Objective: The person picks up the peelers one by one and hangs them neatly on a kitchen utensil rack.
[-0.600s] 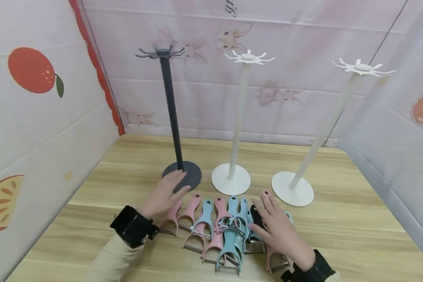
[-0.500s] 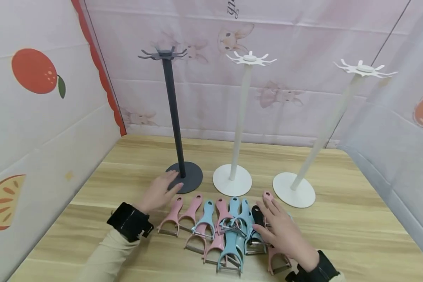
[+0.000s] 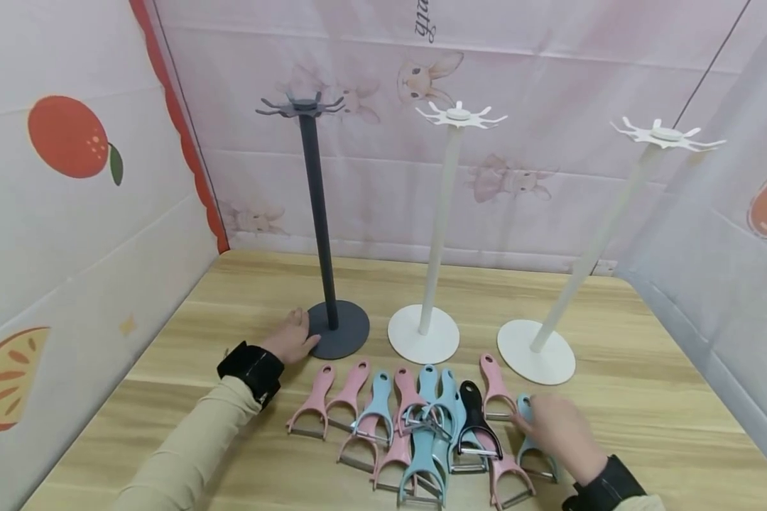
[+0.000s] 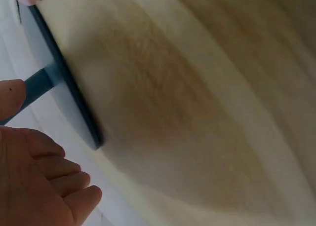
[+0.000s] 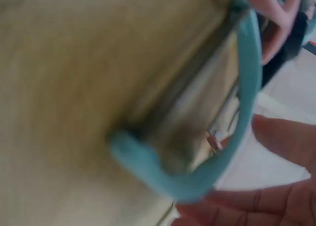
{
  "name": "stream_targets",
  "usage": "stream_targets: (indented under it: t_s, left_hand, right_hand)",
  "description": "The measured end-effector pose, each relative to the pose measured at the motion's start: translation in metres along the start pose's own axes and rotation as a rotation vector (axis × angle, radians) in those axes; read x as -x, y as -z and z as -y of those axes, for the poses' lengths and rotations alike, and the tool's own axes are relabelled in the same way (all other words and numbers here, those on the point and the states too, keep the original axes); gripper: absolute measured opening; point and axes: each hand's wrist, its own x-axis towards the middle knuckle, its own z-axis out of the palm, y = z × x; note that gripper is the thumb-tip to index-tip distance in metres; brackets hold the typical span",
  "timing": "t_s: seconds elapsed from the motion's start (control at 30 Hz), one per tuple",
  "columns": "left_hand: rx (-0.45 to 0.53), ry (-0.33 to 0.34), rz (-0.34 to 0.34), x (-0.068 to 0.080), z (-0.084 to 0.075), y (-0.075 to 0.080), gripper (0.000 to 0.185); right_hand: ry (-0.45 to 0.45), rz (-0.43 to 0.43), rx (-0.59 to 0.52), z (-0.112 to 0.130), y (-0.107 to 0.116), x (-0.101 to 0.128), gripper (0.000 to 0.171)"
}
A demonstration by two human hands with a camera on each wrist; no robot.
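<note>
My left hand (image 3: 289, 337) is at the left edge of the dark stand's round base (image 3: 348, 341), fingertips by the rim. In the left wrist view its fingers (image 4: 74, 186) hang loosely bent beside the base, closing on nothing. On the right, my right hand (image 3: 559, 429) is bent over the handle of a blue peeler (image 3: 537, 454). Its thumb (image 5: 281, 137) and fingers lie on opposite sides of that peeler in the right wrist view; the handle is hidden, so a grip cannot be confirmed. Several pink and blue peelers (image 3: 425, 458) and a black peeler (image 3: 469, 397) lie between the hands.
Behind the peelers stand a middle white stand (image 3: 424, 333) and a right white stand (image 3: 537, 355), each topped with a ring of hooks. The dark stand's hooks (image 3: 303, 106) look bare. Printed cloth walls (image 3: 371, 213) enclose the wooden table (image 3: 230, 284).
My right hand has slid right, off the black peeler and a pink one, to the rightmost blue peeler, its fingers more bent. The left hand stays by the dark base. The head view shifts slightly.
</note>
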Motion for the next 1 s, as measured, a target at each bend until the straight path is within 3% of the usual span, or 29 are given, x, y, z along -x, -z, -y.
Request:
stream_targets:
  t_s: [0.13,0.37,0.6,0.8,1.0]
  left_hand:
    - [-0.049,0.009,0.055,-0.001,-0.005,-0.002,0.057]
    - [-0.115,0.041,0.074,-0.003,-0.010,-0.004,0.059]
    - [-0.128,0.088,0.138,-0.006,-0.009,-0.001,0.067]
    - [-0.113,0.138,0.168,-0.001,-0.013,0.005,0.069]
    - [-0.146,0.146,0.136,-0.002,-0.018,0.002,0.069]
  right_hand:
    - [-0.021,0.006,0.005,0.000,-0.006,0.000,0.035]
    - [-0.013,-0.003,0.039,-0.003,-0.006,-0.001,0.028]
    - [0.004,-0.123,-0.020,0.003,0.017,-0.003,0.023]
    - [0.172,-0.358,-0.061,0.033,0.039,-0.016,0.020]
    - [0.363,-0.501,-0.180,0.081,0.055,-0.041,0.027]
